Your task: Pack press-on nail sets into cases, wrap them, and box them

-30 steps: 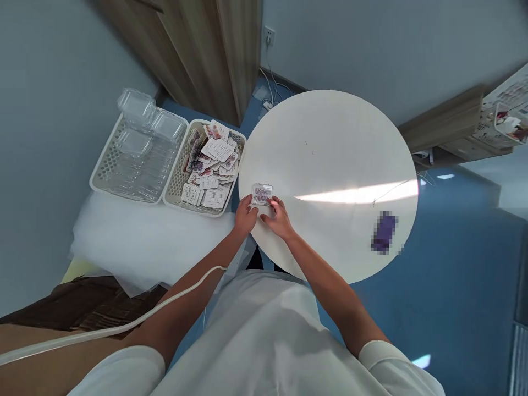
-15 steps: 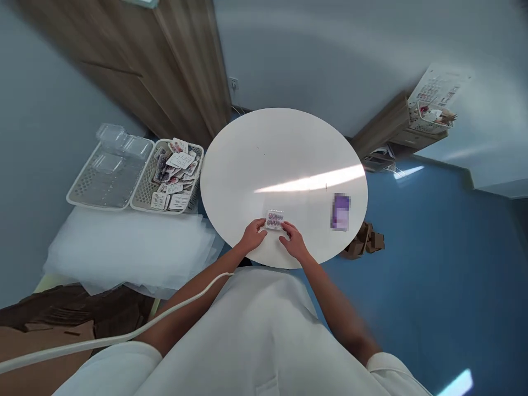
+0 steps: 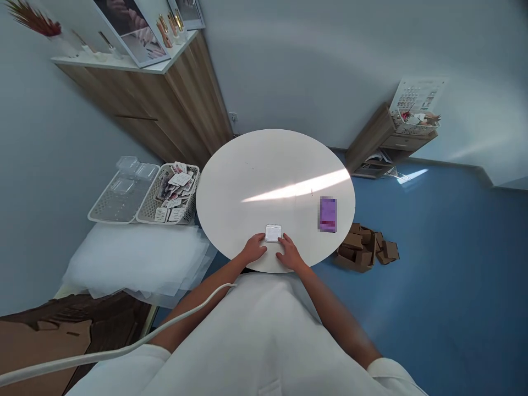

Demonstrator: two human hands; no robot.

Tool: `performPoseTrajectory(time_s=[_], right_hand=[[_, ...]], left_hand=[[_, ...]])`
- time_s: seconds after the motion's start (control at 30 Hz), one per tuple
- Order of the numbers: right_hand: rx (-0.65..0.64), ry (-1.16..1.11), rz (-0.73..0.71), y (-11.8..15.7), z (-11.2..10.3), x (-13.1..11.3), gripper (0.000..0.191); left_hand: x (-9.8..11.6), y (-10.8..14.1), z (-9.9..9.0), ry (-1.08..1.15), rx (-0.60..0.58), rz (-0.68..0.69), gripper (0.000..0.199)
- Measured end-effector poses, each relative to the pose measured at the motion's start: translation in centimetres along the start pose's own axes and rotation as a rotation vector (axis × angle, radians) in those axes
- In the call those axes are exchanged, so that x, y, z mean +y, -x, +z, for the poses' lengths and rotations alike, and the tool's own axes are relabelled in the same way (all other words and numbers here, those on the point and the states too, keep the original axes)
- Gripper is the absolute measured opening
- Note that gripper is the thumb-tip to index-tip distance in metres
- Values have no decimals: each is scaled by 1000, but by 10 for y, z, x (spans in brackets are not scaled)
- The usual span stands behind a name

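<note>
A small flat pack of press-on nails (image 3: 273,233) is at the near side of the round white table (image 3: 264,165), its white printed side up. My left hand (image 3: 254,249) has its fingertips at the left edge of the pack, thumb spread toward me. At the right edge, the fingertips of my right hand (image 3: 290,253) touch the pack, slightly over its lower corner. The pack sits between the fingertips of both hands. Whether it rests fully on the tabletop I cannot tell.
A basket (image 3: 142,214) of similar packs stands left of the table, beside a basket (image 3: 91,215) with clear plastic boxes. Translucent sheets (image 3: 136,258) lie below them. A blurred purple item (image 3: 328,214) is on the table's right. Cardboard boxes (image 3: 358,247) sit on the floor. A white cable (image 3: 165,318) crosses my left arm.
The pack has been turned over: rows of shiny purple-pink nails showed before, the white printed side shows now. Both hands stay at its sides. My view has tilted up.
</note>
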State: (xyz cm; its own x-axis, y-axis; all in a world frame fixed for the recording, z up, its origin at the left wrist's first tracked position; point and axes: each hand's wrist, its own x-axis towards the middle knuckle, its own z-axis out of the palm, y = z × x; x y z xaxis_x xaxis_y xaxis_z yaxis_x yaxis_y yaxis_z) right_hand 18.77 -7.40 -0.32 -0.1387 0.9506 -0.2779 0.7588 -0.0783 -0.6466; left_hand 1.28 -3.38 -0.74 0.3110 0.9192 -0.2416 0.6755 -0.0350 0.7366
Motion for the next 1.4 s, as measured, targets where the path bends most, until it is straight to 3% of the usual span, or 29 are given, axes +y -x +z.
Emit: performPoseTrajectory(time_s=[0.1,0.2,0.33,0.5,0.6,0.73,0.97,1.17,1.27,1.4], right_hand=[[4,104,-30,9,0,7,47],[-39,276,-88,17,-1,13,35],[-48,483,-139,14,2,15,17],[-44,626,-129,5,7,14,20],[-58,598,-157,6,4,18,14],[-72,565,-200,8,2,21,27],[-51,608,-160,8,11,17,14],[-82,468,-56,1,-3,13,17],[-143,370,-89,5,-14,15,19],[-99,383,-162,15,-18,24,33]], left_hand=[[-5,8,-8,-164,-7,81,47],[-12,18,-15,-304,-89,160,39],[-12,26,-15,-426,-136,170,41],[-6,28,-9,-560,-127,170,51],[-6,26,-8,-618,-132,193,42],[-9,24,-7,-670,-123,211,28],[-9,22,-4,-700,-92,224,13],[-12,25,-12,-616,-96,262,26],[-16,27,-15,-573,-105,225,18],[-26,27,-15,-413,-88,204,24]])
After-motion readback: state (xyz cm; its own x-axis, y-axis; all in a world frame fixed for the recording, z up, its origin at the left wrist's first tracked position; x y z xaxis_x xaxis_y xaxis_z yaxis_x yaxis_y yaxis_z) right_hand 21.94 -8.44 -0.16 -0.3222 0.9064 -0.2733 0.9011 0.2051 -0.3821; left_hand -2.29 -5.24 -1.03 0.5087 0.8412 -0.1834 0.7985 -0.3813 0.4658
